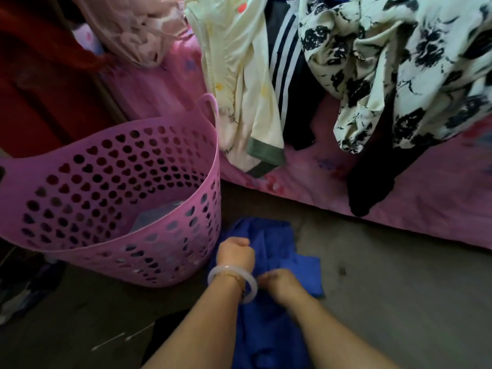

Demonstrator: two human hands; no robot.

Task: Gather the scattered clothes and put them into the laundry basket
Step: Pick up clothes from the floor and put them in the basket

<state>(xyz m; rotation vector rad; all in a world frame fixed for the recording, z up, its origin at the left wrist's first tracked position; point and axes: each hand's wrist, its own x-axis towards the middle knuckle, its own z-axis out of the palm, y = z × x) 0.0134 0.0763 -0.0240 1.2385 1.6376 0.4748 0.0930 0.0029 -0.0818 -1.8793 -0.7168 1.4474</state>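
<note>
Both hands are down on the blue garment (269, 251), which lies on the floor (386, 288) just right of the pink laundry basket (111, 198). The left hand (235, 253) is curled into a fist with blue cloth bunched in it; the right hand (279, 284) sits nearer, fingers bent into the fabric, prob. pinching it, tho the blur hides the fingertips. Two grips on one piece makes sense: it's big and floppy, so bunching it first stops it trailing.

Basket is parked btwn the floor pile and the bed (399, 203), a short lift from either (something greyish already sits at its bottom). More clothes hang off the bed edge at the far right: cream top (247, 83), striped dark piece (292, 83), black-and-white floral one (415, 75). Those look next.
</note>
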